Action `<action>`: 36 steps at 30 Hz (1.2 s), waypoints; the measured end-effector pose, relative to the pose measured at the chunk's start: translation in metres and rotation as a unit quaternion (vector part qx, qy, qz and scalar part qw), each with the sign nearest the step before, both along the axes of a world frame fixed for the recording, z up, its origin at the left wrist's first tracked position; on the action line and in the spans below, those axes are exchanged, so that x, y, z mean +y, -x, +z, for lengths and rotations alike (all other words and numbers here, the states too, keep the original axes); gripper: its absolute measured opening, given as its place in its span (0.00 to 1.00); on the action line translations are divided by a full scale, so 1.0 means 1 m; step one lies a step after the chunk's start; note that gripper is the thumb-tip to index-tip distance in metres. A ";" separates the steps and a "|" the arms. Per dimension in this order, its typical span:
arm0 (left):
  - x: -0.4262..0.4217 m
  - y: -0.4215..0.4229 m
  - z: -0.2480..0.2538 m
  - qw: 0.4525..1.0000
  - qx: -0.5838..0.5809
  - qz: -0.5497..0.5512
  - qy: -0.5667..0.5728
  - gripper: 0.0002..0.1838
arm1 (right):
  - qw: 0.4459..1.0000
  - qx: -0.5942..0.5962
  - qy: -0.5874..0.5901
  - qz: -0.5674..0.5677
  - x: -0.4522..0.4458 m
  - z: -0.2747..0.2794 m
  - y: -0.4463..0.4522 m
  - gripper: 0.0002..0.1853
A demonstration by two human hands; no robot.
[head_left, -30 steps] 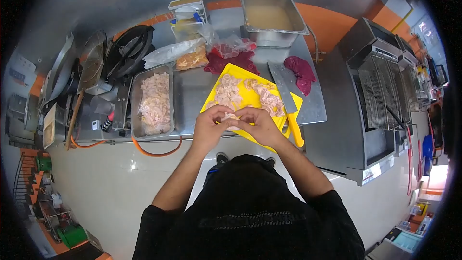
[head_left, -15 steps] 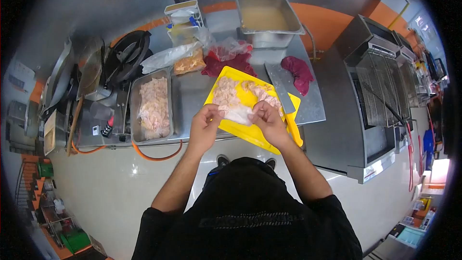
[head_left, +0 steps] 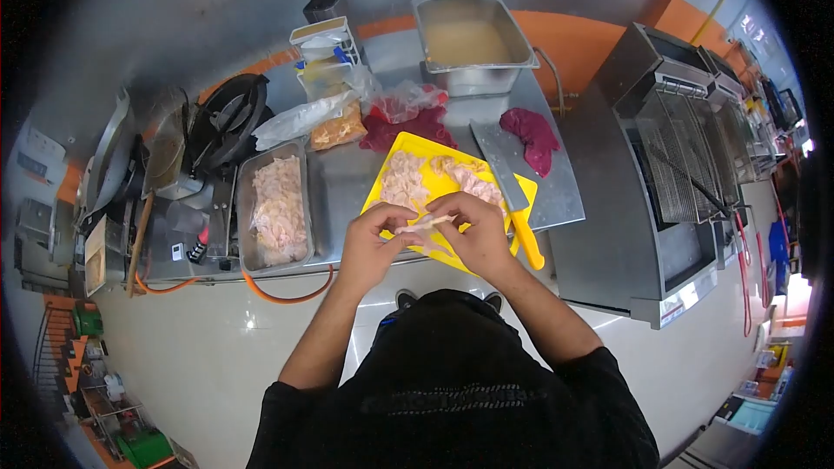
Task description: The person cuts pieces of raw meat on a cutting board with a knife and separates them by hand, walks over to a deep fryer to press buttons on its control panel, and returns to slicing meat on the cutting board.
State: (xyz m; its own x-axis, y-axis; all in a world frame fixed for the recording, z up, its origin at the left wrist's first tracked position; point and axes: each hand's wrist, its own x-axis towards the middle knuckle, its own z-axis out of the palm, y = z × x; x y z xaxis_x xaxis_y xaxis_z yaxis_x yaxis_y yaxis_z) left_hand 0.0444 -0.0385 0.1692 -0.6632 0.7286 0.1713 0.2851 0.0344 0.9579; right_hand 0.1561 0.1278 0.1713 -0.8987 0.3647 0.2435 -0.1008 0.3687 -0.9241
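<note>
My left hand [head_left: 373, 245] and my right hand [head_left: 478, 233] pinch a thin, pale piece of raw chicken [head_left: 425, 227] between them, over the near edge of a yellow cutting board [head_left: 437, 185]. Fingers hide part of the piece. Beyond my hands, one heap of raw chicken [head_left: 404, 176] lies on the board's left side and a smaller heap [head_left: 478, 185] on its right. A large knife [head_left: 499, 165] with a yellow handle rests along the board's right edge, its blade pointing away from me. Left of the board stands a metal pan [head_left: 308, 200] filled with raw chicken pieces [head_left: 276, 204].
Behind the board sit a dark red cloth [head_left: 378, 134], plastic bags [head_left: 304, 109] and a deep metal container [head_left: 478, 78] of cloudy liquid. Another red cloth [head_left: 532, 137] lies right. A fryer with wire baskets [head_left: 682, 156] stands further right; black pans [head_left: 230, 108] are left.
Both hands have come slightly lower and nearer me, turning the chicken piece from spread flat to narrow and edge-on. The whole view has shifted slightly.
</note>
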 end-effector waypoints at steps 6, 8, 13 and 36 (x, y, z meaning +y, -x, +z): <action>-0.006 0.010 0.016 0.989 0.126 0.079 -0.005 0.12 | 0.986 0.138 -0.091 -0.001 0.000 -0.007 -0.002 0.07; -0.005 0.010 0.021 0.985 0.145 0.094 -0.026 0.13 | 0.981 0.149 -0.120 0.002 0.000 -0.009 -0.004 0.07; -0.001 0.006 0.029 0.987 0.149 0.041 -0.042 0.13 | 0.999 0.020 -0.007 -0.024 -0.007 0.014 0.000 0.12; -0.003 0.006 0.005 0.995 -0.096 0.009 -0.005 0.07 | 0.976 0.091 0.190 0.061 -0.008 0.009 -0.009 0.08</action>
State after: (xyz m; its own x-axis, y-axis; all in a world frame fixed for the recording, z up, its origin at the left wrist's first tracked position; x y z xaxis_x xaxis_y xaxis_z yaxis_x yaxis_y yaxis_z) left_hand 0.0380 -0.0419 0.1744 -0.6967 0.7158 0.0469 0.0958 0.0281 0.9950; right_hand 0.1646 0.1203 0.1804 -0.8950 0.3537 0.2718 -0.2984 -0.0220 -0.9542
